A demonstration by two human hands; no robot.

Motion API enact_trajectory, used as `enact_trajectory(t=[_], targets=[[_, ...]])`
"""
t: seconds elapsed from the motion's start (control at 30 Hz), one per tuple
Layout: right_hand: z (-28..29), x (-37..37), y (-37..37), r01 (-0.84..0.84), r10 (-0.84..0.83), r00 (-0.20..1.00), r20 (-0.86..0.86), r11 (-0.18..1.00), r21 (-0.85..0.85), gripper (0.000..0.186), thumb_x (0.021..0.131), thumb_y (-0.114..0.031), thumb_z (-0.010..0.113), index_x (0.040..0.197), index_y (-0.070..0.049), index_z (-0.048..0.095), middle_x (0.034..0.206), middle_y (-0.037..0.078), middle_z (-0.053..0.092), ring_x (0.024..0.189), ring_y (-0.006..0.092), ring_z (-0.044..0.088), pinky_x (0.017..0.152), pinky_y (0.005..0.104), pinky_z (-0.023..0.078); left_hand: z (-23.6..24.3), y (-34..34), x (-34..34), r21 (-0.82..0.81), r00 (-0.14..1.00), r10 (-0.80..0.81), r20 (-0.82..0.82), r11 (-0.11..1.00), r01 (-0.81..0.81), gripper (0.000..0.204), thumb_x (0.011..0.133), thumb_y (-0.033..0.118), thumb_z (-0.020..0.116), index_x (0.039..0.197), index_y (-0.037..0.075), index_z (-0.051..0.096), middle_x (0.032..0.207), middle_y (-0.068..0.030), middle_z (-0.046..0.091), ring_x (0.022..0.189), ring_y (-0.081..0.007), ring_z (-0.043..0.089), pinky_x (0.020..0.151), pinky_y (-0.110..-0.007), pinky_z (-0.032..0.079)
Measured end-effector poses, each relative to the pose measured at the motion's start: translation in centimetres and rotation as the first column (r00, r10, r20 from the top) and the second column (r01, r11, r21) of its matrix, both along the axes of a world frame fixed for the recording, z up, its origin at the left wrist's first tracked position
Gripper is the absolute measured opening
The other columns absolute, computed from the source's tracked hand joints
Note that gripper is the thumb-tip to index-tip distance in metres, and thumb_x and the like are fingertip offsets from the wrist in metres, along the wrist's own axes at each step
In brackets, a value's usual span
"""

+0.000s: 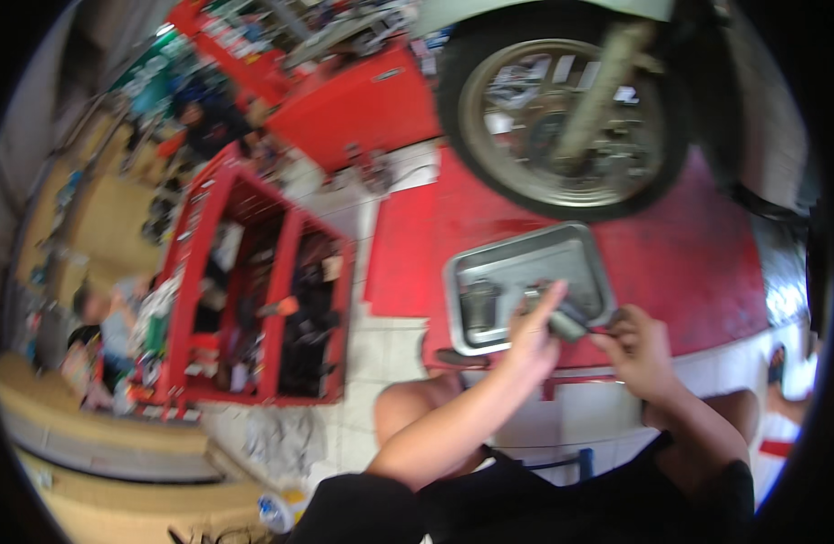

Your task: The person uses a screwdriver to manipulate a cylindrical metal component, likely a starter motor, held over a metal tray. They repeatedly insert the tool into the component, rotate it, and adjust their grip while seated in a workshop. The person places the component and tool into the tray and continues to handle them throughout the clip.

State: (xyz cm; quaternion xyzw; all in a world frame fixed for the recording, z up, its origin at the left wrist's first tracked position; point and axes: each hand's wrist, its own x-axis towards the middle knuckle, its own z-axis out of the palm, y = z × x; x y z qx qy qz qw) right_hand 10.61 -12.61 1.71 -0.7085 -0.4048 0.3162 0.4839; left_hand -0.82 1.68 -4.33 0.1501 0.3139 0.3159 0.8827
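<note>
My left hand (532, 339) is closed around a dark grey cylindrical metal part (569, 325), held over the near right side of a metal tray (526, 265). Close to the part's right end, my right hand (642, 352) has its fingers pinched together. Something small and dark seems to be between them, too blurred to name. Inside the tray, on its left side, lies another dark cylindrical part (479, 305). Both forearms reach in from the lower edge.
The tray rests on a red platform (698, 263), below a motorcycle's front wheel (459, 118). A red tool cart (285, 272) stands to the left, with a red cabinet (362, 109) behind it. People (208, 127) are at the far left. A dark handle (460, 359) lies by the tray's near edge.
</note>
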Motion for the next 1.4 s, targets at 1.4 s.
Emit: enact_trajectory(t=[1.4], targets=[[-0.2, 0.9, 0.4, -0.047, -0.056, 0.867, 0.495, 0.980, 0.192, 0.014, 0.083, -0.006, 0.070, 0.091, 0.003, 0.063, 0.078, 0.019, 0.064, 0.069, 0.0369, 0.064, 0.061, 0.0412, 0.050, 1.2, 3.3, -0.9, 0.009, 0.996, 0.081, -0.041, 0.997, -0.081, 0.029, 0.083, 0.012, 0.079, 0.105, 0.008, 0.061, 0.097, -0.0039, 0.065, 0.094, -0.0172, 0.062, 0.087, -0.033, 0.051]])
